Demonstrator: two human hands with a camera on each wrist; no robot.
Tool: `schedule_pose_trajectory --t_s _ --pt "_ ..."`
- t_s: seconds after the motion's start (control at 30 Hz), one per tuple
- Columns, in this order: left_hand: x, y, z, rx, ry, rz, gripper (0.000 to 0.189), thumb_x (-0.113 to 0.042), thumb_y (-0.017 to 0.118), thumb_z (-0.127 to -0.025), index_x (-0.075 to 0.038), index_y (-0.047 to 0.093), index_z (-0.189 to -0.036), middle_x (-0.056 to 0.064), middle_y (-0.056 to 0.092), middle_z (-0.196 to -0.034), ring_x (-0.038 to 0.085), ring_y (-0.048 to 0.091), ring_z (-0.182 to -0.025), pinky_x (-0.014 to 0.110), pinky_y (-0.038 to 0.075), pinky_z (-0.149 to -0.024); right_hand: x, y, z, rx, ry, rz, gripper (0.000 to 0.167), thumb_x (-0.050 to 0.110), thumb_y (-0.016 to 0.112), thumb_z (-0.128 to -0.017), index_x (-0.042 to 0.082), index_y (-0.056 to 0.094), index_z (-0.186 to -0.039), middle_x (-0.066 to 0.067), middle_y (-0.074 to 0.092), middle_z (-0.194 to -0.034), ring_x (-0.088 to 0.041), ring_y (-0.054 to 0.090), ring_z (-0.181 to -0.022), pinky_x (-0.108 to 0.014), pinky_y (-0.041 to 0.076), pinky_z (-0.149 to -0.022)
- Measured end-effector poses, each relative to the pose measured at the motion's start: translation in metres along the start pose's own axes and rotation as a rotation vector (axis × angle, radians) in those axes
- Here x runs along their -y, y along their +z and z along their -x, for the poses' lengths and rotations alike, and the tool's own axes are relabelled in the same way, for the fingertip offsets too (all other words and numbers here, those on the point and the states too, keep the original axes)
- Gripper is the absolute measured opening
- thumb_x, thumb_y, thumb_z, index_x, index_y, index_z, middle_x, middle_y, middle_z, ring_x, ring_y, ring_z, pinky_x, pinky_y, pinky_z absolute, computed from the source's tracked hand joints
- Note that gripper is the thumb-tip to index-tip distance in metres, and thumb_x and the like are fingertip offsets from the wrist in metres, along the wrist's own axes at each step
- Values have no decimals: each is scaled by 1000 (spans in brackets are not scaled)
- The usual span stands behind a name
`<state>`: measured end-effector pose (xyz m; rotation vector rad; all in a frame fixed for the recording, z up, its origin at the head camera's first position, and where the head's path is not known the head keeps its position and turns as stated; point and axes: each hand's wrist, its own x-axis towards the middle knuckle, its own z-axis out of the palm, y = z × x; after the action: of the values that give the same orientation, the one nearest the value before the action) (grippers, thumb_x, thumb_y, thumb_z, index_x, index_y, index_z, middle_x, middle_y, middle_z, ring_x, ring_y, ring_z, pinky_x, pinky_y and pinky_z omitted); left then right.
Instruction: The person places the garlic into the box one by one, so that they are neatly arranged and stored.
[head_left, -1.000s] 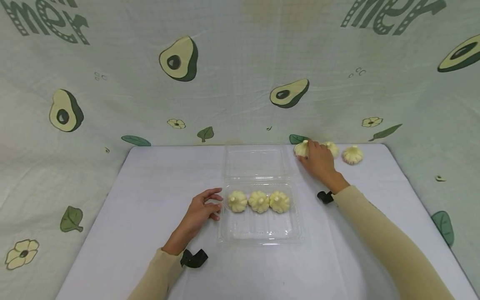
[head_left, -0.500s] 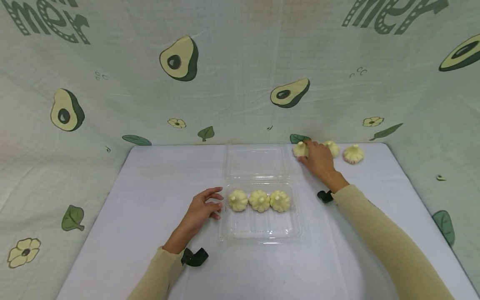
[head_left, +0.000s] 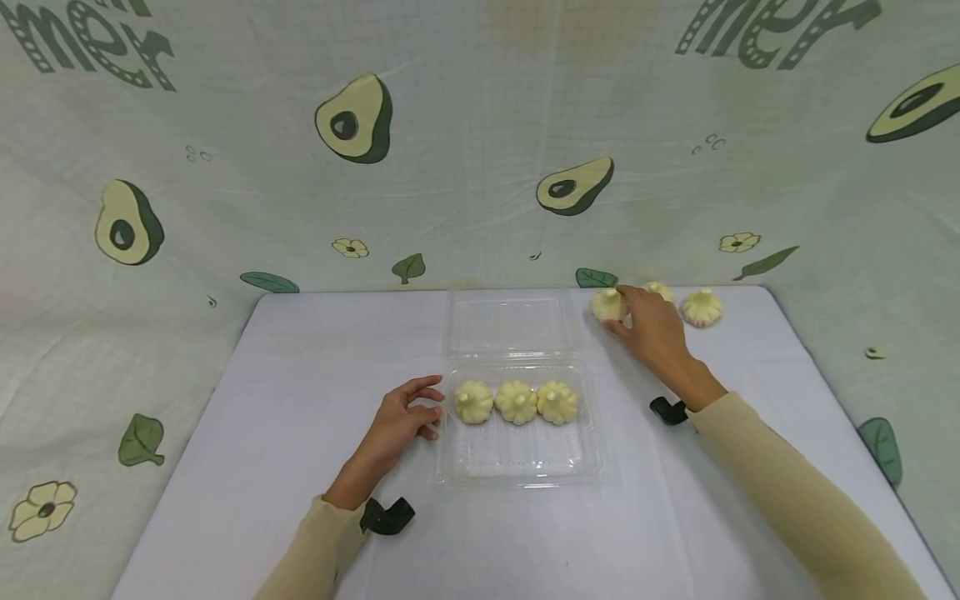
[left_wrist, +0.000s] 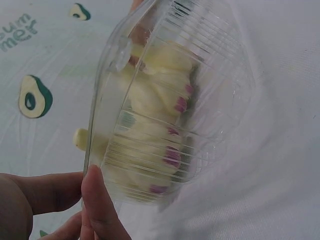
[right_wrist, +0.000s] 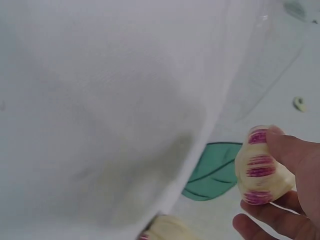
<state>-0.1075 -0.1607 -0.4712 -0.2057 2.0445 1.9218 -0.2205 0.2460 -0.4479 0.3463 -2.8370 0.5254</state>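
Head view: right hand (head_left: 656, 328) pinches a garlic bulb (head_left: 608, 306) near the far edge of the counter (head_left: 330, 358), the open box (head_left: 517, 458) lying to its near left.

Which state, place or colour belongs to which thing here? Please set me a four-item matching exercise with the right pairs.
1. Left hand
2. Right hand
3. Clear container
4. Sleeves

A. holding a single garlic bulb
B. beige
C. at the container's left rim
D. open, three garlic bulbs in a row inside

Pairs: 1-C, 2-A, 3-D, 4-B
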Motion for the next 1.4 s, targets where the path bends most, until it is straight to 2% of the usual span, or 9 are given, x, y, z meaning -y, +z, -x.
schedule_pose_trajectory --t_s 0.33,0.7,1.0,1.2,1.4 --pt "0 -1 1 1 3 -6 55 8 64 -98 0 53 -152 16 60 -121 16 63 -81 24 58 -62 29 -37 36 -28 -55 -15 66 19 88 -88 -7 59 -142 -29 65 -134 -50 62 -118 -64 50 -96" --pt "-1 -1 2 -2 -2 -1 55 8 64 -98 0 53 -151 14 60 -120 16 63 -80 24 58 -61 69 -56 67 15 -174 -67 67 22 89 -87 -2 61 -142 -21 70 -130 -43 65 -116 -60 52 -96" --pt "-1 -1 2 -5 -5 1 55 8 64 -98 -1 53 -152 14 60 -120 15 63 -80 24 58 -61 104 -57 82 68 -312 -135 64 23 92 -84 3 64 -138 -11 72 -131 -34 67 -116 -55 54 -98" --pt "-1 0 2 -4 -6 7 55 8 64 -98 -1 53 -151 14 60 -119 16 63 -80 24 58 -61 121 -46 88 67 -440 -163 66 23 95 -80 6 65 -136 -6 73 -129 -27 68 -114 -50 54 -98" --pt "-1 1 1 -2 1 0 54 7 64 -98 -1 54 -151 15 60 -120 16 64 -80 24 58 -62 136 -36 90 92 -535 -167 67 30 95 -79 7 67 -135 -1 72 -128 -24 67 -114 -45 54 -100"
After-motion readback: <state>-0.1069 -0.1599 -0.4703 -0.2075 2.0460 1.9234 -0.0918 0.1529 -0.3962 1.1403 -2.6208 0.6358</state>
